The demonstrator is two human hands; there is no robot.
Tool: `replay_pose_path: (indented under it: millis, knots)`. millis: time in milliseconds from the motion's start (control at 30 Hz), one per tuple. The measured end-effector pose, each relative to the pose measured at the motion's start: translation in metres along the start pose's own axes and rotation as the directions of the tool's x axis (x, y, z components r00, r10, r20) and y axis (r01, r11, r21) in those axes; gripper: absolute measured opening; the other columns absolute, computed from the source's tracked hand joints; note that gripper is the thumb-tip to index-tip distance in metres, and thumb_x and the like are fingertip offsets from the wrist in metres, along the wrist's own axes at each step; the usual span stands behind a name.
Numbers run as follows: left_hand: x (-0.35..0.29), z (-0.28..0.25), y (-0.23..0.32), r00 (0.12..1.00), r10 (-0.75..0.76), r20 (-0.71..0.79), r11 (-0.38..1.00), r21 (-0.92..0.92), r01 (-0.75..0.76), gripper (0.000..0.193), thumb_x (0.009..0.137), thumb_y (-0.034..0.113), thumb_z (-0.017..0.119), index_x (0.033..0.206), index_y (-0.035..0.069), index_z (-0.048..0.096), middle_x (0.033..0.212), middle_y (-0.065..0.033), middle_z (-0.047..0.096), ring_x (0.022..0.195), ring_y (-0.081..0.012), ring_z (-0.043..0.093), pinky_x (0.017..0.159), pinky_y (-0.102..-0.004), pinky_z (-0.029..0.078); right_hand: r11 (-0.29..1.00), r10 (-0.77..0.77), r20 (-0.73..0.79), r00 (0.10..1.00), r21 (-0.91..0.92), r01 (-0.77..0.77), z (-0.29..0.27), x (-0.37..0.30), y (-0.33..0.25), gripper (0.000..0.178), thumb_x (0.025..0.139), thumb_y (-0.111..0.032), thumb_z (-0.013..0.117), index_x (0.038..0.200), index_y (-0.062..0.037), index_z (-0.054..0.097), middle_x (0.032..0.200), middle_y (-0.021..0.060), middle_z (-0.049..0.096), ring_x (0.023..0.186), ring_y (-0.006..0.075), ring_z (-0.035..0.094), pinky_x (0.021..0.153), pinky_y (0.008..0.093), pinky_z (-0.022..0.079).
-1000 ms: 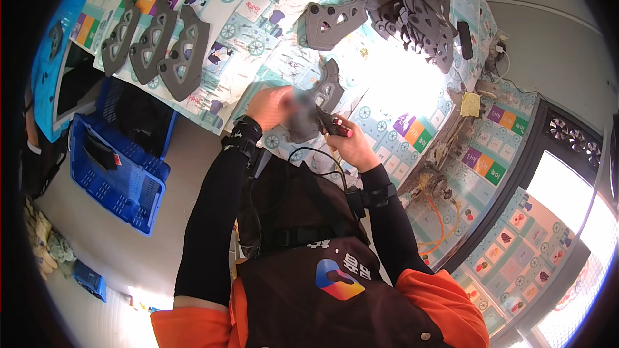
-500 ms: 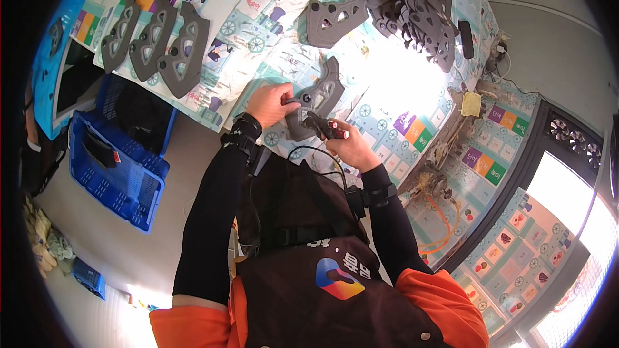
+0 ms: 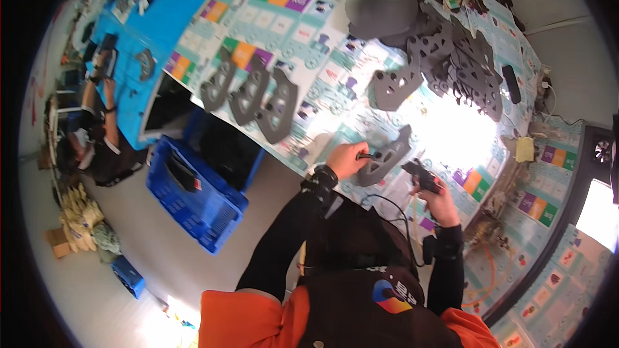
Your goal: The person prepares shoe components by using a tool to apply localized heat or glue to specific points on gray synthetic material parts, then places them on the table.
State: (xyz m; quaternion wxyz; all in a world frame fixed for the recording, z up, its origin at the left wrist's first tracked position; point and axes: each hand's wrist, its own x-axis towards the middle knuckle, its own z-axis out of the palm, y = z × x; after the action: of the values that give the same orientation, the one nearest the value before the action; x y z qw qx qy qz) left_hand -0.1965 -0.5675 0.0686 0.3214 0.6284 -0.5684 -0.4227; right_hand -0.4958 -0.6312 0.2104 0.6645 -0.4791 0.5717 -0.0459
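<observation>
A flat grey bracket-like part (image 3: 387, 166) with cut-out openings lies on the patterned table cover. Beside its left edge, the fingers of my left hand (image 3: 347, 160) are closed on a short dark knob; I cannot tell whether this knob belongs to the part. My right hand (image 3: 440, 201) grips a dark hand tool with red bits (image 3: 422, 175), held to the right of the part and apart from it. Its exact kind is blurred. Farther left, three similar grey parts (image 3: 278, 113) lie in a row.
A heap of grey parts (image 3: 451, 58) fills the table's far right, with a single part (image 3: 394, 87) before it. Blue crates (image 3: 193, 203) stand left of my arm. Another person (image 3: 97, 135) works at a blue table (image 3: 171, 0). A cable (image 3: 403, 219) hangs near my right wrist.
The tool in my right hand has come away from the grey part to the right. My left hand stays at the part's edge. The whole view has shifted, bringing another person into sight.
</observation>
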Motion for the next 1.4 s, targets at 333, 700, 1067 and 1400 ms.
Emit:
replay_pose_path:
  millis: [333,700,1067,1400]
  knots:
    - [0.121,-0.202,-0.032,0.726,-0.115,-0.678,0.961,0.110,0.255,0.025,0.088,0.028,0.083,0.106,0.013,0.073,0.083,-0.0117,0.074,0.076,-0.0320,0.072,0.070,-0.0427,0.054,0.997,0.002,-0.290,0.957,0.079,0.021,-0.035,-0.040,0.028,0.029,0.081,0.001,0.060,0.110,-0.0018,0.066,0.086,0.0032,0.071,0.078,0.0114,0.067,0.062,0.0282,0.050]
    - [0.209,-0.058,-0.006,0.965,0.024,-0.261,0.944,0.323,0.064,0.072,0.081,0.046,0.087,0.132,0.003,0.060,0.113,-0.0165,0.070,0.113,-0.0405,0.063,0.097,-0.0499,0.050,0.986,0.032,-0.357,0.934,0.163,0.029,-0.039,-0.059,0.055,0.032,0.082,0.001,0.061,0.113,0.0002,0.065,0.087,0.0036,0.073,0.071,0.0117,0.060,0.060,0.0284,0.047]
    - [0.204,-0.030,0.042,0.984,0.065,0.167,0.758,0.633,-0.158,0.045,0.097,0.036,0.073,0.128,0.004,0.067,0.117,-0.0193,0.065,0.117,-0.0409,0.059,0.101,-0.0477,0.048,0.982,0.062,-0.345,0.937,0.189,0.005,-0.031,-0.095,0.073,0.036,0.083,0.004,0.062,0.118,-0.0004,0.065,0.091,0.0071,0.074,0.087,0.0134,0.068,0.083,0.0290,0.052]
    - [0.045,0.030,0.022,0.922,-0.138,0.360,0.915,0.402,-0.020,0.045,0.094,0.027,0.076,0.126,0.001,0.058,0.112,-0.0238,0.070,0.104,-0.0439,0.066,0.089,-0.0492,0.053,0.996,-0.053,-0.214,0.975,0.053,0.066,-0.013,-0.033,0.090,0.050,0.086,-0.008,0.072,0.136,-0.0016,0.064,0.107,0.0149,0.074,0.094,0.0251,0.070,0.085,0.0361,0.053]
